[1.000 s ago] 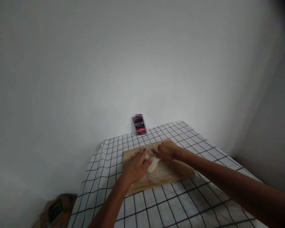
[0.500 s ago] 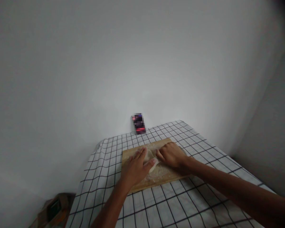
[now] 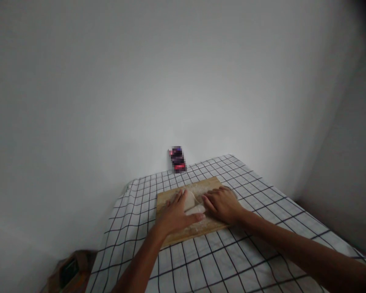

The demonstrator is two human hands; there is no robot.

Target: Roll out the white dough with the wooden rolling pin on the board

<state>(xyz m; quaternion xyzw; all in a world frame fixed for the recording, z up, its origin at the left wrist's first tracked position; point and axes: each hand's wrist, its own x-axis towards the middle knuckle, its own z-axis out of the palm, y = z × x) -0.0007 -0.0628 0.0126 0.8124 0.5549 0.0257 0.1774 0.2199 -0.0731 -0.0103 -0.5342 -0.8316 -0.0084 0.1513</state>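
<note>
A pale piece of dough lies on a floured wooden board, with a raised fold along its near right side. My left hand rests on the dough's left part, fingers spread and thumb stretched out to the right along its near edge. At the dough's right edge, my right hand is closed with its fingers curled down and its thumb side towards the dough. Whatever lies under the right palm is hidden. Just beyond that hand shows the rim of a greyish rounded thing, mostly covered.
A white cloth with a dark grid covers the table. At the back, a blurred dark and red upright object leans against the white wall. On the floor at lower left sits a brownish box-like thing.
My right hand has lowered and turned slightly, its knuckles flatter than before. My left thumb has slid right and nearer to me, so more dough shows between the hands.
</note>
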